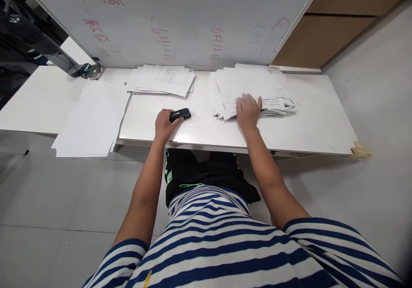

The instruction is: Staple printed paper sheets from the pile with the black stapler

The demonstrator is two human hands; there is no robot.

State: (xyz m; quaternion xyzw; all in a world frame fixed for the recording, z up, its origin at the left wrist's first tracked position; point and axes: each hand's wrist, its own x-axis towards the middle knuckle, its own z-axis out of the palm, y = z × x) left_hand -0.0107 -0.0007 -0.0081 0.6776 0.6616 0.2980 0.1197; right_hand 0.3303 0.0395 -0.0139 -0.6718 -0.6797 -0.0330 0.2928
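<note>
My left hand (165,125) is closed around one end of a black stapler (180,114), which lies on or just above the white table. To the right, my right hand (248,111) rests palm down on a thick, uneven stack of papers (251,82), its fingers spread. Folded or stapled printed sheets (273,104) lie along the near side of that stack, partly under the hand. Behind the stapler is a smaller pile of printed papers (167,80).
Blank white sheets (93,120) overhang the table's (322,120) front edge at left. A whiteboard (193,22) with red writing stands against the back. A clear bottle (61,56) lies at the back left. Brown panels (331,39) and a wall (380,86) bound the right.
</note>
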